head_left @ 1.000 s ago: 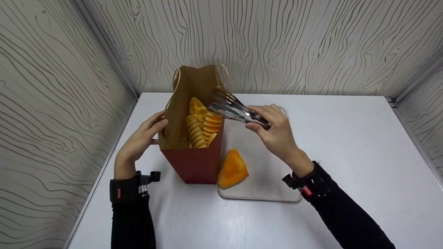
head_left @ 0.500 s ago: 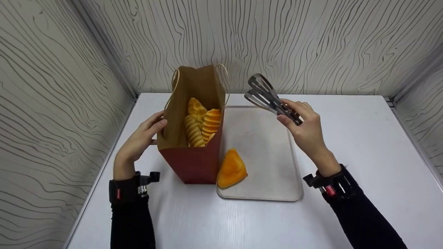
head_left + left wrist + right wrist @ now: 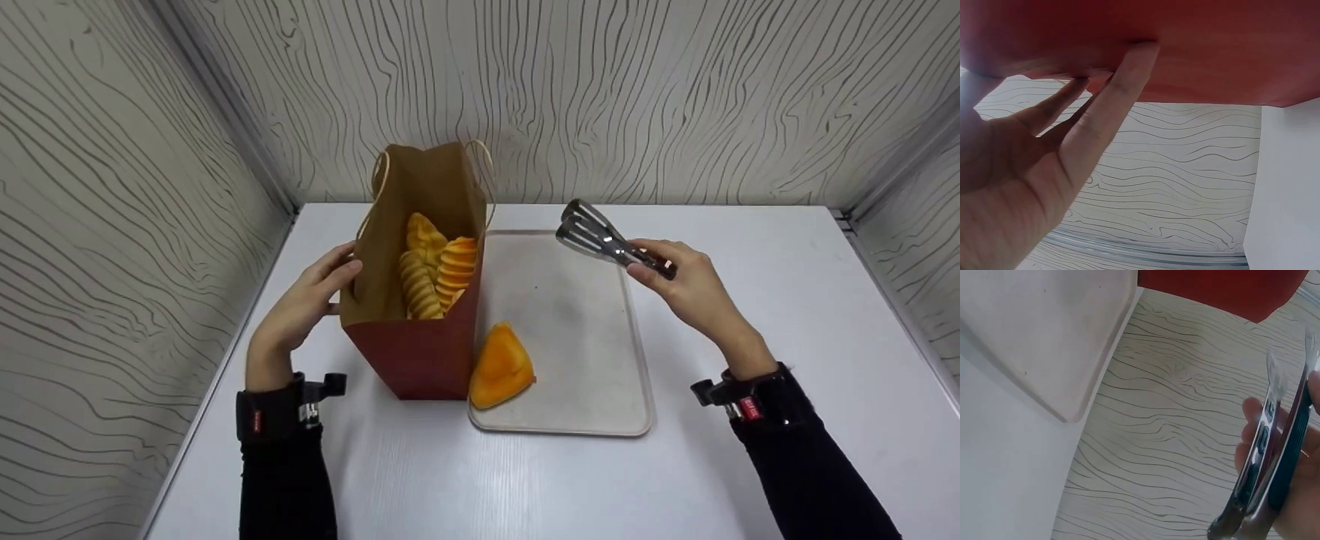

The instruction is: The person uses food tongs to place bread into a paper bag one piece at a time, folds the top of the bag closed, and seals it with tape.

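Observation:
A red paper bag (image 3: 420, 360) with a brown inside and cord handles stands upright on the table's left half. Inside it lie several pieces of bread (image 3: 427, 274), some ridged. My left hand (image 3: 300, 304) holds the bag's left rim, thumb at the edge. In the left wrist view, fingers (image 3: 1100, 121) reach against the red outer wall. My right hand (image 3: 694, 289) grips slotted metal tongs (image 3: 600, 236) above the tray's right edge, with nothing between their ends. An orange-yellow triangular bread (image 3: 502, 367) lies on the tray's near left corner, beside the bag.
The pale rectangular tray (image 3: 577, 337) sits right of the bag on the white table (image 3: 780, 337). Patterned walls (image 3: 637, 97) stand behind and along both sides. A black strap with a small camera (image 3: 757, 397) is on each wrist.
My right hand has carried the tongs from over the bag's opening to the right, then lower, past the tray's far right side. The left hand, bag and triangular bread stay nearly where they were.

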Available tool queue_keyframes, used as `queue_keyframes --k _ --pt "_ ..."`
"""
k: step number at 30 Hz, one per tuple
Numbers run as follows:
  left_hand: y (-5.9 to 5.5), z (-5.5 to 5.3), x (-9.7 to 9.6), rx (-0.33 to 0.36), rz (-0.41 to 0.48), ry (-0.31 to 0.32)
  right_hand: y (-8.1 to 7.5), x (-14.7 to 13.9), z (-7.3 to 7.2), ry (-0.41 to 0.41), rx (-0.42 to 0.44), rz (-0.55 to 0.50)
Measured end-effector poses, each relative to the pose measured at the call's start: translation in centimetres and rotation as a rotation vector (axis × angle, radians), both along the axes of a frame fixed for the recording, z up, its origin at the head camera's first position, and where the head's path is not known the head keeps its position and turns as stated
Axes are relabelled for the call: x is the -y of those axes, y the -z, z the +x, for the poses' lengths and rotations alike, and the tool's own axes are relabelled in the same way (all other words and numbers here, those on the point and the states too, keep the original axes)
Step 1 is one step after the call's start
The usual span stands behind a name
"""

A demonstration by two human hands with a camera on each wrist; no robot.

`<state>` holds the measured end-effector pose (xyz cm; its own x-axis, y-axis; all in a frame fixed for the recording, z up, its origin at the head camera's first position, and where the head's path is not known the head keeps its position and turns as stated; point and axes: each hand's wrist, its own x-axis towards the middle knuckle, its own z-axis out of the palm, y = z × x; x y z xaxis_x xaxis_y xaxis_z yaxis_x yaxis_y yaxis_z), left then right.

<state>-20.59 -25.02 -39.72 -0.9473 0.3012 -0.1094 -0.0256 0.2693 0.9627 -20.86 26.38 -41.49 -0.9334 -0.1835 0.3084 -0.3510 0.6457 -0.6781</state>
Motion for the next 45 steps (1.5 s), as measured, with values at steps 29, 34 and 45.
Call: queue_keyframes --k 29,34,45 --pt "0.0 -0.1 0.1 0.01 0.003 0.003 2.3 -3.0 -0.3 -0.44 0.548 0.305" --pt "0.0 -0.1 0.0 0.002 0.004 0.007 2.3 -3.4 -0.1 -0.469 0.627 0.361" --pt "-0.1 -0.1 -0.1 0.0 0.02 0.02 3.1 -3.2 -0.2 -0.557 0.713 0.357"
